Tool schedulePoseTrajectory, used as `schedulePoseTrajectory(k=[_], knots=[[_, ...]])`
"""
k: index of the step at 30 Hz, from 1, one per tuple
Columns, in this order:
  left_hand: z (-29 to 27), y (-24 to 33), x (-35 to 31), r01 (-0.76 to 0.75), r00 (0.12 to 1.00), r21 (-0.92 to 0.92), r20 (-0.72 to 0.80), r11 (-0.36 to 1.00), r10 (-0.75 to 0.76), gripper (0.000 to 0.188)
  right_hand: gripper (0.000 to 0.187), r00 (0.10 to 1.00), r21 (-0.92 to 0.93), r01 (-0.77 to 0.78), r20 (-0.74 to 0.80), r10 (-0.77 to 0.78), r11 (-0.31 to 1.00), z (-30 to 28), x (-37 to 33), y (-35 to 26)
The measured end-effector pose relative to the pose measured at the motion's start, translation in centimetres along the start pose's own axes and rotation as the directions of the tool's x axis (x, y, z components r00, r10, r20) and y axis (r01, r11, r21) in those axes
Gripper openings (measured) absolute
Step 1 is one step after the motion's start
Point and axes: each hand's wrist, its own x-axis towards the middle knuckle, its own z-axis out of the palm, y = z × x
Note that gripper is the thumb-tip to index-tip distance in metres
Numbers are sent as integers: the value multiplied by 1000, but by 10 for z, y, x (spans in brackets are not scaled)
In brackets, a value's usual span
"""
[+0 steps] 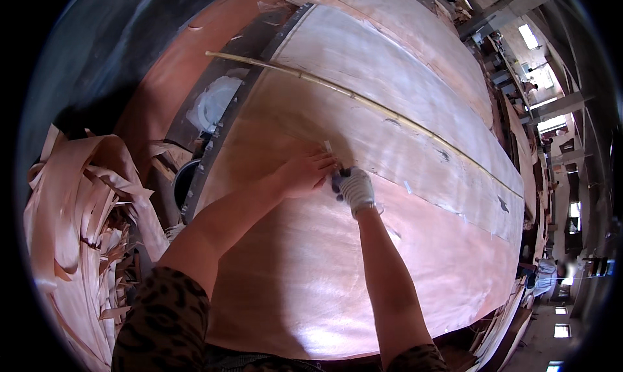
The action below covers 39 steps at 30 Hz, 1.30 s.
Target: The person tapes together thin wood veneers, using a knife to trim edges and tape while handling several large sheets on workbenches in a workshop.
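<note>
A broad sheet of wood veneer [292, 242] lies in front of me, its seam with the neighbouring veneer sheet running across under my hands. My bare left hand [305, 175] rests on the veneer by this seam, fingers stretched out toward the right hand. Close beside its fingertips, my right hand [354, 187], in a striped white and grey glove, is closed and pressed low at the seam. What its fingers hold, if anything, is hidden. A short strip of whitish tape [328, 146] shows just beyond the fingertips. Another small tape piece [407, 187] sits farther right along the seam.
A long bamboo pole [350, 94] lies across the sheets beyond my hands. Curled veneer scraps [78, 203] are heaped at the left. Past the dark table edge sit a roundish translucent plastic thing [215, 105] and a dark bucket [185, 182]. More veneer [389, 15] is stacked at the far side.
</note>
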Motion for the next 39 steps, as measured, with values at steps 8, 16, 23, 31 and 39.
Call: schedulePoseTrajectory(k=[8, 16, 23, 31, 39], knots=[[-17, 26, -24, 68, 994, -64, -79, 996, -73, 33, 26, 1000, 52, 13, 26, -14, 999, -39, -6, 2], [-99, -59, -102, 732, 667, 75, -277, 677, -691, 29, 18, 931, 322, 109, 298, -210, 941, 82, 3, -133], [-84, -83, -87, 392, 920, 229, -86, 891, -383, 37, 29, 894, -400, 444, 141, -425, 801, 126, 52, -136], [-105, -78, -104, 268, 950, 198, 106, 943, -292, 33, 27, 962, -266, 272, 43, -271, 925, 65, -6, -145], [-128, -56, -75, 312, 838, 440, 291, 842, -462, 35, 26, 982, 826, 182, -185, -49, 533, -100, -206, -4]])
